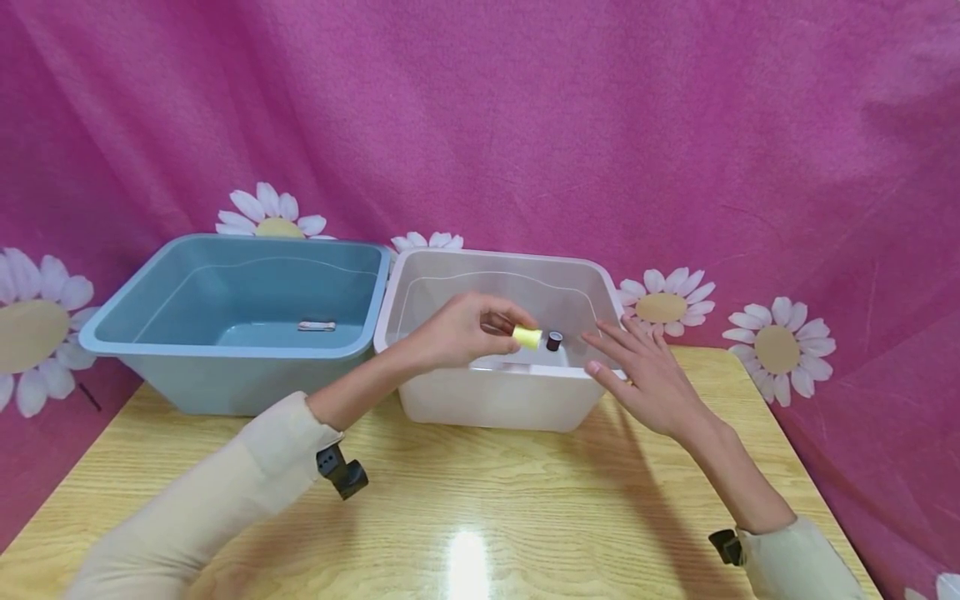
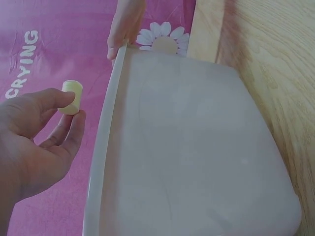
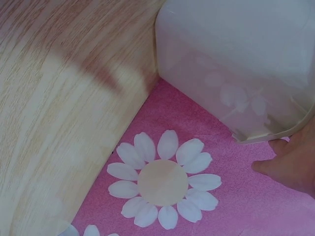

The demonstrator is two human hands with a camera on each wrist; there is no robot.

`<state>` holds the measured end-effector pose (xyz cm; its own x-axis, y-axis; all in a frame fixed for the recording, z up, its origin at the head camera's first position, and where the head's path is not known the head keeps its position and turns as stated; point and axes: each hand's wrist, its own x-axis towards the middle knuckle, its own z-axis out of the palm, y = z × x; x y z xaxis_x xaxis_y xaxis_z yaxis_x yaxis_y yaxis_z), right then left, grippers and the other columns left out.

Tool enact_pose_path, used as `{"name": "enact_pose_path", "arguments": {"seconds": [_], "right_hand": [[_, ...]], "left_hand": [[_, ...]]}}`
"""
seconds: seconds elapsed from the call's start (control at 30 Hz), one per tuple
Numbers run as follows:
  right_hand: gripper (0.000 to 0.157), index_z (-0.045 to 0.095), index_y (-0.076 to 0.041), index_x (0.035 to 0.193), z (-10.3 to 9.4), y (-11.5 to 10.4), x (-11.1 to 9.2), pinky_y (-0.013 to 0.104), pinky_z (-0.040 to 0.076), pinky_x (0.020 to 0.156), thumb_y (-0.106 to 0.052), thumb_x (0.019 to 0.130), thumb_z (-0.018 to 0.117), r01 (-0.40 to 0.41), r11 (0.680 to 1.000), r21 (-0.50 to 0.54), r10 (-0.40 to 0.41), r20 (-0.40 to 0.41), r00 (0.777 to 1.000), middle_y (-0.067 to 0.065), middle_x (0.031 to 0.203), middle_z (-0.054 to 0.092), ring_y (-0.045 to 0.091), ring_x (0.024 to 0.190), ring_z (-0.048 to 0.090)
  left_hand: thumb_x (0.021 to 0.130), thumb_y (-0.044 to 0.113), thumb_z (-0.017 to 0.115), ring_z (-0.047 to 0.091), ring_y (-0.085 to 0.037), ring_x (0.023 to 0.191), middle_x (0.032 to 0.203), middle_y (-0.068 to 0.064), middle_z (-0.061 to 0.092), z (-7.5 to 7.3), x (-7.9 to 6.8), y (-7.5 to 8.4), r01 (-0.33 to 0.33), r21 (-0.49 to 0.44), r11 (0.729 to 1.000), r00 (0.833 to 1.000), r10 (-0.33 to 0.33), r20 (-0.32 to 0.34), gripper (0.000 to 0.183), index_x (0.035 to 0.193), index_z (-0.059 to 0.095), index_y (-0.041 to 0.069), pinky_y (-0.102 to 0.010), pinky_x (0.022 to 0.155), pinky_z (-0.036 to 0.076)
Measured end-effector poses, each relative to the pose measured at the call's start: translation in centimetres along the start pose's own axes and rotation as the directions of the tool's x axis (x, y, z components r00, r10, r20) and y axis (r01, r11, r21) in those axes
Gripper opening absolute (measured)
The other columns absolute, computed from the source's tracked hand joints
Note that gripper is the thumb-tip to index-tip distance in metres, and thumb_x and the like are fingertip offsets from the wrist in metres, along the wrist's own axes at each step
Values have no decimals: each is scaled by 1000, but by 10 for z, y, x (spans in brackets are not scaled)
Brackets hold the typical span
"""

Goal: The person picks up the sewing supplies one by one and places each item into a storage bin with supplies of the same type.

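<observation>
My left hand [image 1: 459, 333] pinches a small yellow thread spool [image 1: 527, 337] between thumb and fingers, above the whitish tub [image 1: 487, 400]. The left wrist view shows the same yellow spool upright at the fingertips, beside the tub's rim. Inside that tub, near its right end, is a dark thread spool [image 1: 554, 341] with a pale end. At the tub's right rim lies my right hand [image 1: 651, 385], its fingers spread and fairly straight over the edge. Part of that hand shows by the rim in the right wrist view.
A blue-grey tub [image 1: 232, 352] stands against the whitish one on the left, with a small pale, flat item [image 1: 317, 326] on its bottom. Both stand on a wooden table [image 1: 420, 508]. Behind hangs a pink cloth [image 1: 525, 125] with white daisies.
</observation>
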<state>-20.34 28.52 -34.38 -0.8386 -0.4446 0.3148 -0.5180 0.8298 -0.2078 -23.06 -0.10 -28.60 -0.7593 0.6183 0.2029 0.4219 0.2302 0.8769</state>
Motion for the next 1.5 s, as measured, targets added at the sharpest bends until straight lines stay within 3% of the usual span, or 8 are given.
{"name": "enact_pose_path", "arguments": {"seconds": [0.4, 0.9, 1.13, 1.5], "right_hand": [[48, 48, -22, 135, 0, 0, 0, 60, 5, 104, -46, 94, 44, 4, 1000, 1, -4, -3, 1000, 6, 143, 36, 32, 136, 14], [48, 48, -21, 135, 0, 0, 1, 61, 5, 103, -45, 93, 45, -1, 1000, 9, 1, -2, 1000, 6, 143, 36, 32, 136, 14], [48, 47, -22, 135, 1, 1, 1, 61, 6, 103, -46, 93, 44, 0, 1000, 2, 0, -2, 1000, 6, 143, 36, 33, 136, 14], [49, 46, -22, 136, 0, -1, 0, 60, 4, 104, -46, 94, 44, -8, 1000, 5, 8, 5, 1000, 5, 144, 35, 31, 136, 12]], "left_hand": [[80, -5, 66, 64, -14, 87, 96, -5, 67, -3, 10, -7, -2, -22, 1000, 1000, 2, -11, 26, 105, 67, 3, -26, 74, 51], [79, -5, 67, 63, -19, 85, 93, -8, 63, -5, 25, -19, 120, -76, 990, 989, -126, -81, 24, 102, 67, 2, -27, 74, 51], [78, -6, 66, 61, -20, 86, 94, -9, 63, -6, 31, -25, 158, -53, 986, 981, -163, -108, 24, 101, 67, 1, -25, 74, 50], [79, -7, 65, 59, -19, 87, 93, -9, 62, -6, 37, -38, 220, -67, 973, 968, -227, -109, 21, 98, 67, 1, -25, 73, 50]]}}
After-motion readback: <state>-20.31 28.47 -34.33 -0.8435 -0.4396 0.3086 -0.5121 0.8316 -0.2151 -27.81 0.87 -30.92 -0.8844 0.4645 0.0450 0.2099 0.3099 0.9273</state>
